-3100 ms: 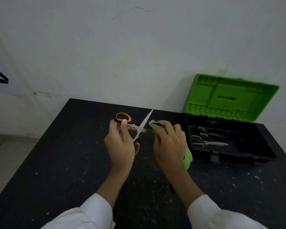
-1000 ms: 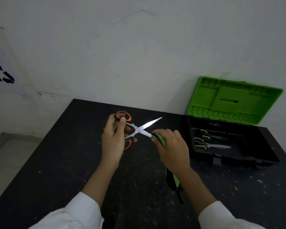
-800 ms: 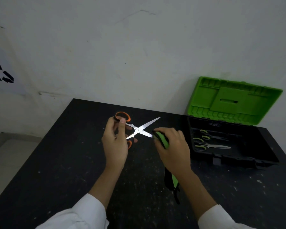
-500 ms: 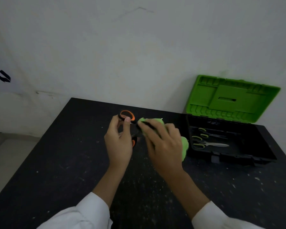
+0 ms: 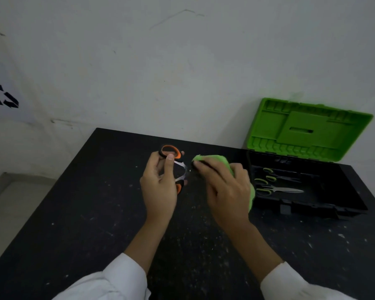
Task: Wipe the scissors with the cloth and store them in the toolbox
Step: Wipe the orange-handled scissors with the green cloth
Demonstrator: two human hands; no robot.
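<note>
holding the orange scissors (image 5: 178, 154) by the handles, the left hand (image 5: 158, 191) has a tight grip; the right hand (image 5: 227, 189) squeezes the green cloth (image 5: 214, 158) over the blades.

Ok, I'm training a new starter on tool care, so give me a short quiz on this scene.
1. True or false: green-handled scissors lie inside the open toolbox.
2. What does the right hand hold? A) a green cloth B) a screwdriver C) nothing
3. Fill in: the scissors gripped by the left hand have ____ handles.
Key: 1 true; 2 A; 3 orange.
</note>
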